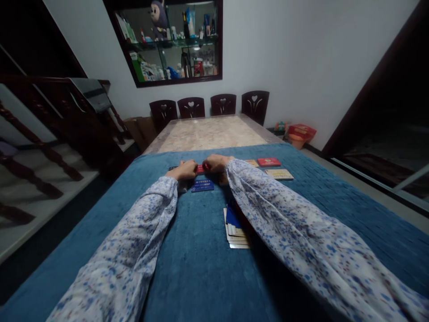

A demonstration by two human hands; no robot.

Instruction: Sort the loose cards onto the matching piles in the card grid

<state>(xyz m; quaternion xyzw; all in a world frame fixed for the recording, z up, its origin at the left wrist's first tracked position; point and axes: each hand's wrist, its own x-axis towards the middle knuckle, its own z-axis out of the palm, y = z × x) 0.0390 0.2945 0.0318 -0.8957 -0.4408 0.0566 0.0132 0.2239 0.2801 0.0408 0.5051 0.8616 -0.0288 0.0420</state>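
Both my hands reach forward over the blue cloth, one at each end of a small red card (200,168). My left hand (186,170) is closed, its fingertips at the card's left end. At the right end my right hand (216,163) is closed on the card too. A blue card (203,185) with printed text lies just nearer to me. A dark card shows partly behind my left hand. Under my right forearm a loose stack of cards (237,243) is partly covered by the sleeve, with a blue one (232,216) on top.
To the right of my hands lie a red card (268,162), a cream card (279,174) and a partly hidden yellowish card (252,163). The blue cloth (187,268) covers the near part of the table (214,129). Several dark chairs (191,108) stand at the far end.
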